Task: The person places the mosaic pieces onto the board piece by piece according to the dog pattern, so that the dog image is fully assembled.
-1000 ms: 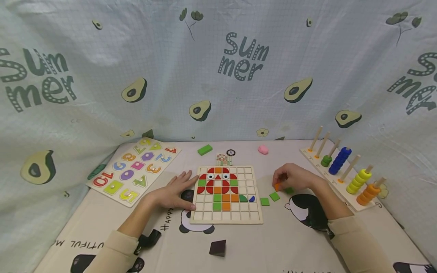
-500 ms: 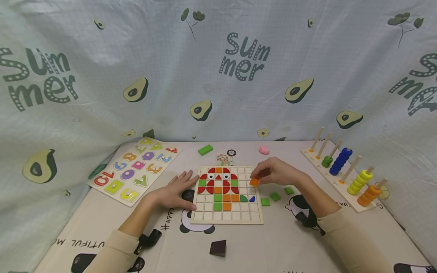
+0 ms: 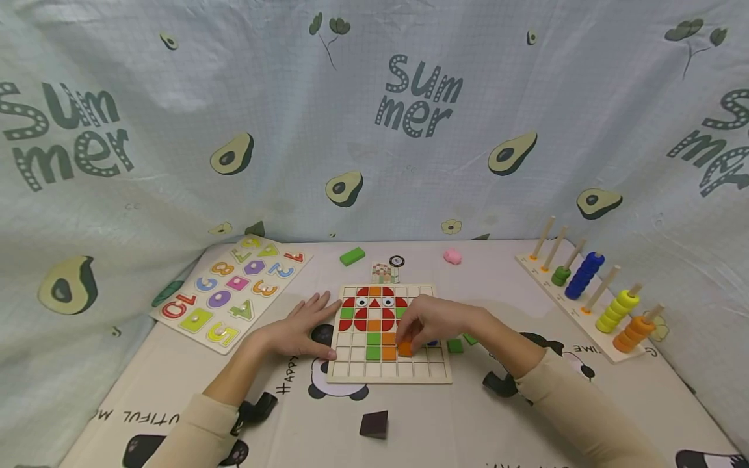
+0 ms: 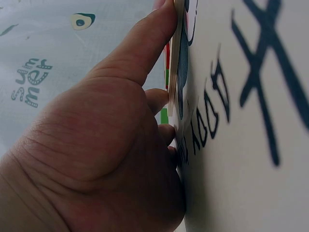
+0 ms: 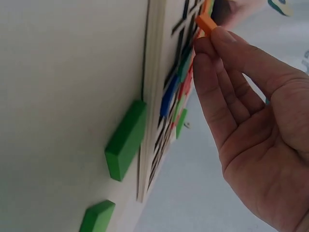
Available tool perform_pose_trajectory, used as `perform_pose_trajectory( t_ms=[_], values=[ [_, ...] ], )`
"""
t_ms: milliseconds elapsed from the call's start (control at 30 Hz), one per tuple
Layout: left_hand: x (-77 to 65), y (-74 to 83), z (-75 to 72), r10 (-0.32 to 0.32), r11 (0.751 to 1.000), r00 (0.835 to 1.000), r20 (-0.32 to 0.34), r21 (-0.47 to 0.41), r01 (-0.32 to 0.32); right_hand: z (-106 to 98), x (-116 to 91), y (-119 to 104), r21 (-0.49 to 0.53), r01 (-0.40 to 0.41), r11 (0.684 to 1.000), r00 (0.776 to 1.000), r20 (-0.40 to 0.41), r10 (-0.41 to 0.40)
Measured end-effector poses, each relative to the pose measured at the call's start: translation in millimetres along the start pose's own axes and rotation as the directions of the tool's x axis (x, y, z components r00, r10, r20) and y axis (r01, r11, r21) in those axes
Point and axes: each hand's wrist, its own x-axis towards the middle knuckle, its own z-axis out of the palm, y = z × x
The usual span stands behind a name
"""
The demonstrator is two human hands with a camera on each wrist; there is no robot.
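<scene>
A square wooden grid board (image 3: 357,373) lies mid-table, with red, green, orange and eye-printed tiles forming a figure in its cells. My right hand (image 3: 435,320) pinches an orange square tile (image 3: 405,349) between thumb and fingertips, over the lower middle cells. In the right wrist view that orange tile (image 5: 206,25) shows at the thumb tip. With straight, spread fingers, my left hand (image 3: 298,330) rests at the board's left edge, the thumb touching it. The left wrist view shows that hand (image 4: 111,130) against the board's side. My right hand hides some cells.
Green tiles (image 3: 455,346) lie just right of the board. A small pattern card (image 3: 381,273) is behind it. At left sits a number puzzle (image 3: 231,292); at right, a peg stacker with rings (image 3: 579,305). A green block (image 3: 352,257) and dark wedge (image 3: 374,424) stand apart.
My right hand has carried the orange tile leftward from beside the green tiles to over the board's lower middle. My left hand has stayed at the board's left edge.
</scene>
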Motion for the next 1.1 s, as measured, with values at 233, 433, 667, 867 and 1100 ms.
perform_pose_trajectory(
  t_ms=[233,433,667,867,1100],
  values=[
    [-0.1,0.1,0.0,0.0,1.0,1.0,-0.001,-0.005,0.0,4.9,3.9,-1.7,-0.027,-0.016,1.0,1.0,0.022,0.016],
    [-0.1,0.2,1.0,0.004,1.0,1.0,-0.006,-0.005,-0.004,8.3,4.9,-2.6,-0.095,-0.004,0.996,0.999,0.033,0.007],
    [-0.7,0.5,0.7,0.011,1.0,1.0,-0.004,-0.005,-0.011,6.0,-3.4,2.0,-0.122,0.014,0.992,0.999,-0.032,-0.018],
    [-0.8,0.8,0.4,0.008,1.0,1.0,-0.004,-0.006,-0.008,-18.2,-37.3,13.4,-0.065,-0.025,0.998,0.983,-0.183,0.012],
    [-0.6,0.8,0.1,0.004,1.0,1.0,-0.003,-0.007,-0.004,-46.8,-90.7,40.4,0.027,-0.147,0.989,0.936,-0.319,0.147]
  ],
)
